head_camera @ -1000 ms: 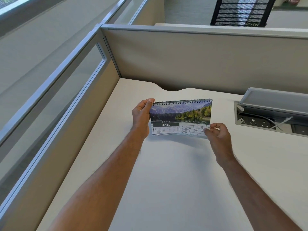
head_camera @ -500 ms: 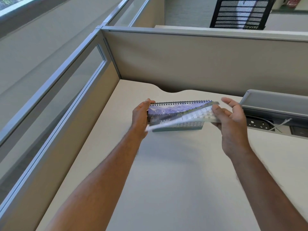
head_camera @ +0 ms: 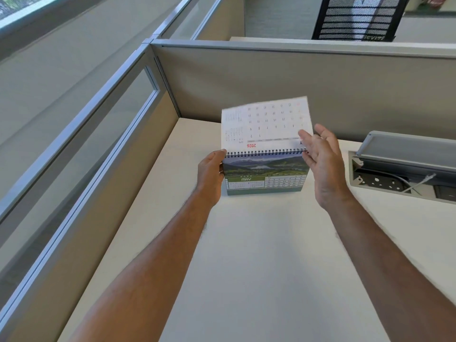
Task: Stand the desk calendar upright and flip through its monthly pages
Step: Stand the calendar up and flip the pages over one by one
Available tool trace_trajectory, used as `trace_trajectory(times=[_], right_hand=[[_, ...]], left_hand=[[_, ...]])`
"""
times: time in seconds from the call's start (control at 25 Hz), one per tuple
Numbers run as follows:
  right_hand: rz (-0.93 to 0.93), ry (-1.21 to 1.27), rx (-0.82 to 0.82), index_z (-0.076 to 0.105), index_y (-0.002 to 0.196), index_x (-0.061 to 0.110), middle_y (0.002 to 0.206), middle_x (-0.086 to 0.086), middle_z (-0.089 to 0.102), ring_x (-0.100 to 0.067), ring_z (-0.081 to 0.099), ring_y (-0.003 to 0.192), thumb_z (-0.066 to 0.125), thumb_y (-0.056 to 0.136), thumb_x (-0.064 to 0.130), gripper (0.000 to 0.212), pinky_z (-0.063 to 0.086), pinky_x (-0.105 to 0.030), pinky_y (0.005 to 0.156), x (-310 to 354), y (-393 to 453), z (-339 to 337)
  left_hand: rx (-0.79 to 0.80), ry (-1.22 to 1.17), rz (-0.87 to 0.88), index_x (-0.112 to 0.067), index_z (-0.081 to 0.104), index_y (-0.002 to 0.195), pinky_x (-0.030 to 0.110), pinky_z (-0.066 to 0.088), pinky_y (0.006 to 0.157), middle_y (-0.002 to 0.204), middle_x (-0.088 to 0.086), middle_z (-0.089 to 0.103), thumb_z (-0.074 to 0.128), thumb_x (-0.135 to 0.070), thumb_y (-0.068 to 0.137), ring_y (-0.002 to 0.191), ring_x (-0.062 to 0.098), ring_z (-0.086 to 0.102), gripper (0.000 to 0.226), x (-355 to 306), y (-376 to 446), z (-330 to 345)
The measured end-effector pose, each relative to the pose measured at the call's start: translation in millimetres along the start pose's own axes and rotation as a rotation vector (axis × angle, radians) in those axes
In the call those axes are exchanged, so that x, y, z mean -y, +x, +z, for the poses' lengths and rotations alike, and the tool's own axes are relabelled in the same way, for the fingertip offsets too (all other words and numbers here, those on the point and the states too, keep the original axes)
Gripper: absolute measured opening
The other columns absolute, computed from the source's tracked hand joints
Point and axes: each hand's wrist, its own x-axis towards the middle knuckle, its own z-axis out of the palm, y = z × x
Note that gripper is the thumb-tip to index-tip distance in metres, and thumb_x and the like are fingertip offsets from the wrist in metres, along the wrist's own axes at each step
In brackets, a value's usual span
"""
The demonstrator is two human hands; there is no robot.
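The spiral-bound desk calendar [head_camera: 265, 177] stands upright on the pale desk [head_camera: 259, 267], showing a MAY page with a green landscape photo. One page [head_camera: 265, 122] stands lifted above the black spiral, its white back with an upside-down date grid facing me. My left hand [head_camera: 211, 175] grips the calendar's left edge near the spiral. My right hand [head_camera: 320, 164] is at the right end of the spiral with fingers spread, touching the lifted page's lower right corner.
A grey cable box [head_camera: 404, 166] with an open lid and a white cable sits in the desk at the right. Cubicle partitions [head_camera: 296, 82] wall the desk at the back and left. A black mesh chair [head_camera: 357, 18] stands beyond the back partition.
The April page has swung from the front up over the spiral, pushed by my right hand. The MAY page now shows. My left hand has kept its hold.
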Motion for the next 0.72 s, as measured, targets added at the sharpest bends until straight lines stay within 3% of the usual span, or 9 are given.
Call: trace_trajectory(times=[0.12,0.24,0.36,0.44,0.52,0.72], right_hand=[[-0.077,-0.032,-0.178,0.062,0.115,0.025,0.115,0.003,0.073,-0.005,0.068,0.103,0.058,0.095,0.019,0.021,0.054,-0.027,0.087,-21,-1,-6],[-0.022,-0.098,-0.353,0.062,0.106,0.023,0.097,0.005,0.067,-0.010,0.063,0.085,0.053,0.094,0.009,0.020,0.051,-0.034,0.077,-55,2,-21],[0.069,-0.257,-0.356,0.061,0.113,0.024,0.108,0.007,0.065,-0.021,0.063,0.101,0.049,0.091,0.009,0.029,0.053,-0.038,0.082,-86,0,-34],[0.135,-0.327,-0.306,0.060,0.126,0.023,0.122,0.008,0.063,-0.021,0.061,0.109,0.049,0.094,0.007,0.037,0.050,-0.029,0.080,-99,-3,-38],[0.180,-0.348,-0.235,0.057,0.138,0.022,0.133,0.006,0.062,-0.018,0.059,0.112,0.050,0.097,0.008,0.044,0.046,-0.023,0.077,-109,-5,-39],[0.168,-0.404,-0.175,0.056,0.144,0.022,0.144,0.002,0.061,-0.020,0.058,0.126,0.057,0.102,0.013,0.043,0.049,-0.034,0.096,-120,-8,-43]], left_hand=[[-0.049,0.011,-0.007,-0.015,0.066,0.087,0.025,0.057,0.071,0.087,0.001,0.073,0.056,-0.026,0.104,0.075,0.013,0.066,0.023,-1,0,5],[-0.101,0.010,-0.012,-0.014,0.062,0.093,0.021,0.057,0.062,0.088,0.005,0.067,0.058,-0.025,0.103,0.076,0.014,0.064,0.015,0,3,8],[-0.131,-0.004,-0.006,-0.012,0.058,0.123,0.017,0.055,0.054,0.098,0.006,0.065,0.059,-0.024,0.102,0.082,0.016,0.065,0.024,0,4,9],[-0.124,0.009,0.012,-0.014,0.058,0.129,0.018,0.055,0.054,0.100,0.004,0.066,0.058,-0.025,0.103,0.081,0.016,0.067,0.029,-1,3,9],[-0.116,0.021,0.023,-0.010,0.064,0.122,0.017,0.055,0.054,0.096,0.005,0.068,0.057,-0.026,0.103,0.079,0.015,0.068,0.026,-1,3,10],[-0.148,0.080,0.021,-0.012,0.066,0.097,0.016,0.053,0.053,0.089,0.005,0.070,0.056,-0.032,0.104,0.073,0.012,0.067,0.023,2,3,11]])
